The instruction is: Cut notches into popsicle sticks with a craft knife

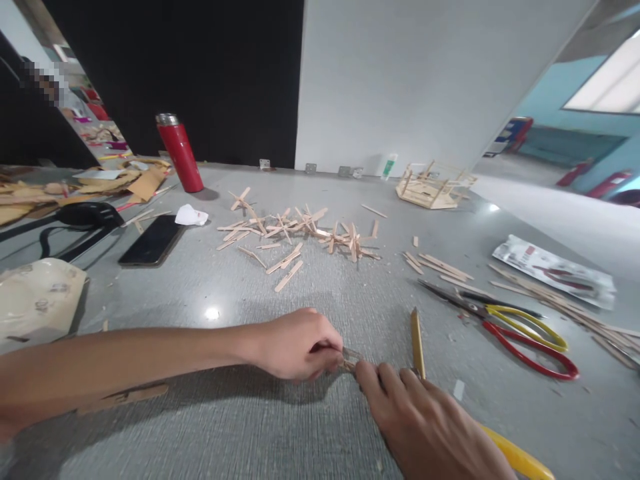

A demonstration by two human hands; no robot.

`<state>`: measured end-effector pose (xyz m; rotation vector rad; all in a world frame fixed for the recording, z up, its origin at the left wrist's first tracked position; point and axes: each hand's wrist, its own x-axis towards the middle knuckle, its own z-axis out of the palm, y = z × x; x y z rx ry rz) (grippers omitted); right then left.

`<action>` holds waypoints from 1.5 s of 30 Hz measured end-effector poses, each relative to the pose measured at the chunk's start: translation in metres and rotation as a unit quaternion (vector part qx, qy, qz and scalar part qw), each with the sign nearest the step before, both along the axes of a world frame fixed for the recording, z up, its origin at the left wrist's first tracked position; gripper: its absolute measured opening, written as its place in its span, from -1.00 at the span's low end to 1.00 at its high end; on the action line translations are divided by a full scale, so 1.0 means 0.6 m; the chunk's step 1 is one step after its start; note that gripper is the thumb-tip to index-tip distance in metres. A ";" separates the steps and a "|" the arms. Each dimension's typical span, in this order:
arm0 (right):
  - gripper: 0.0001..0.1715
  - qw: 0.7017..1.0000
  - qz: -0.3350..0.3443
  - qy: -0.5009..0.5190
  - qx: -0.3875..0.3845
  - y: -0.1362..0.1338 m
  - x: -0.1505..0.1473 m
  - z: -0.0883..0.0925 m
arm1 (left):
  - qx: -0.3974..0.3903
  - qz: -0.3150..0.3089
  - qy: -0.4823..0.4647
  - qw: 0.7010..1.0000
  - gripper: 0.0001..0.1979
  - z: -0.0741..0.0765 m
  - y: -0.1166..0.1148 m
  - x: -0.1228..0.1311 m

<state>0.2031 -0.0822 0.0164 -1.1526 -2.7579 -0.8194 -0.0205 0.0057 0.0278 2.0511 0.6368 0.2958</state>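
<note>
My left hand (pixel 300 343) is closed, its thumb and fingers pinching the end of a small wooden stick (pixel 349 365) just above the table. From the other side, the fingertips of my right hand (pixel 425 413) press together on the same stick, mostly covering it. A thin, shiny edge shows between both hands; its kind is unclear. A narrow yellow strip (pixel 417 340) stands out beyond my right knuckles. Part of a yellow handle (pixel 520 457) shows beside my right wrist, and whether it touches the hand is hidden. Beneath my left forearm lies a flat wooden piece (pixel 135 398).
Loose wooden sticks (pixel 300 227) are heaped mid-table. Red-and-yellow-handled pliers (pixel 500 320) lie right, near a white packet (pixel 555 270). Behind stand a stick frame (pixel 435 187) and a red flask (pixel 181 157). A phone (pixel 151 241) and tape roll (pixel 43 297) are left.
</note>
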 end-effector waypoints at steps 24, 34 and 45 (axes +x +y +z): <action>-0.54 0.993 0.002 0.109 -0.051 0.007 0.016 0.003 | -0.130 0.039 0.026 0.990 -0.71 -0.005 0.002 -0.003; -0.53 0.996 -0.006 0.079 -0.048 0.009 0.011 0.000 | -0.130 0.032 0.023 0.991 -0.70 -0.005 0.001 -0.003; -0.54 0.999 0.000 0.052 0.017 0.003 -0.001 0.001 | -0.082 0.022 0.008 0.996 -0.69 -0.005 0.000 -0.002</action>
